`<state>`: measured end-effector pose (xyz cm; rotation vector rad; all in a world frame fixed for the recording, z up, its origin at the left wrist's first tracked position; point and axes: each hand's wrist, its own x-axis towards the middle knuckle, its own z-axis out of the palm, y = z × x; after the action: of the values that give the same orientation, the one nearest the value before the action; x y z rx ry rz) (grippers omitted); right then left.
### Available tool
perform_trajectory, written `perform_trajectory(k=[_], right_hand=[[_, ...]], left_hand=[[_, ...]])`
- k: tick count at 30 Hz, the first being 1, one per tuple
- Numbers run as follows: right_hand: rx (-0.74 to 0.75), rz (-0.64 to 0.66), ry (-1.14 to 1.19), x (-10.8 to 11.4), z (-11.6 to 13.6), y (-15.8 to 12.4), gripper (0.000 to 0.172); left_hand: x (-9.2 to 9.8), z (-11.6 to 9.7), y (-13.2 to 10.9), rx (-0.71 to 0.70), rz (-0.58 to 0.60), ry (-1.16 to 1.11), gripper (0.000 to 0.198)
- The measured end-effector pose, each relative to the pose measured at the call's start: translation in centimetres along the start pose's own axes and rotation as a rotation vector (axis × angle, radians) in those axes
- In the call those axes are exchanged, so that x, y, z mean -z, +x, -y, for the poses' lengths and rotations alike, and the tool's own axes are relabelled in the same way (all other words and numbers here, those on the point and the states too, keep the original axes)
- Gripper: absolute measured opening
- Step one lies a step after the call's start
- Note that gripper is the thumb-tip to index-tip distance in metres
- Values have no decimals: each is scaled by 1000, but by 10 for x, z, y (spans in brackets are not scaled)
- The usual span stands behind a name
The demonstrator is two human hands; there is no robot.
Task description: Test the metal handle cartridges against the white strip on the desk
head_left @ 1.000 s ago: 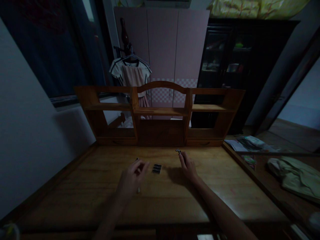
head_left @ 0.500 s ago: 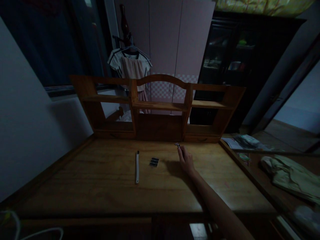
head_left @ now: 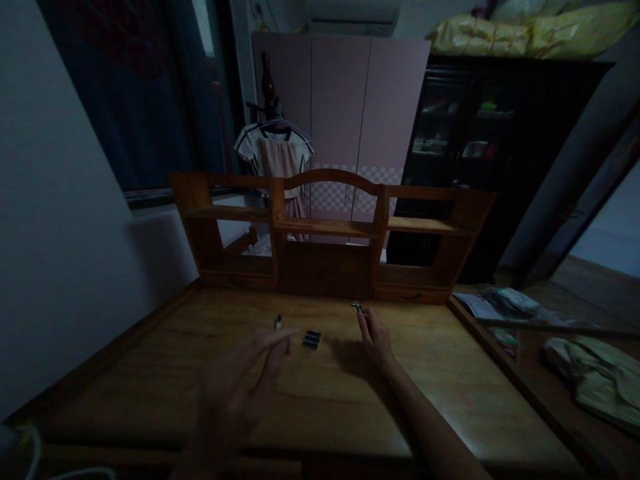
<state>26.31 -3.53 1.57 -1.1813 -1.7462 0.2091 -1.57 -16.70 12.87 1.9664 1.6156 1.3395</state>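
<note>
My right hand [head_left: 376, 337] is over the far right part of the desk, its fingers closed on a small shiny T-shaped metal piece [head_left: 356, 305] whose head sticks out past the fingertips. The exact kind is too small and dark to make out. My left hand [head_left: 245, 380], smeared by motion, is over the left middle of the desk with thumb and fingers apart and nothing seen between them. It covers most of a slim white strip [head_left: 278, 323] with a dark tip. Just right of its fingertips, several small dark oblong pieces [head_left: 312, 340] lie in a row.
A wooden shelf unit [head_left: 327, 229] with open compartments stands along the back of the wooden desk [head_left: 450, 373]. On the right, beyond the desk edge, lie papers [head_left: 477, 305] and a pale green cloth [head_left: 600, 370]. A white cable [head_left: 35, 447] is at the lower left.
My left hand has come into view from below and now covers most of the white strip. The right hand keeps its hold on the metal piece. The view has tilted up.
</note>
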Motion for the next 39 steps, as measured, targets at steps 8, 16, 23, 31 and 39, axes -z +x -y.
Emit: perform_trajectory(k=[8,16,23,31,39], right_hand=[[-52,75,7,2,7,-1,27],[-53,72,62,1,6,1,27],[-34,112,63,2,9,0,26],[-15,104,62,3,5,5,24],[15,110,39,4,7,5,25]], left_hand=[[-91,113,61,-92,527,-9,18],[-109,115,71,-156,581,62,18],[-119,108,82,-200,589,91,23],[-134,108,93,-98,664,178,26],[-152,110,106,-4,677,293,30]])
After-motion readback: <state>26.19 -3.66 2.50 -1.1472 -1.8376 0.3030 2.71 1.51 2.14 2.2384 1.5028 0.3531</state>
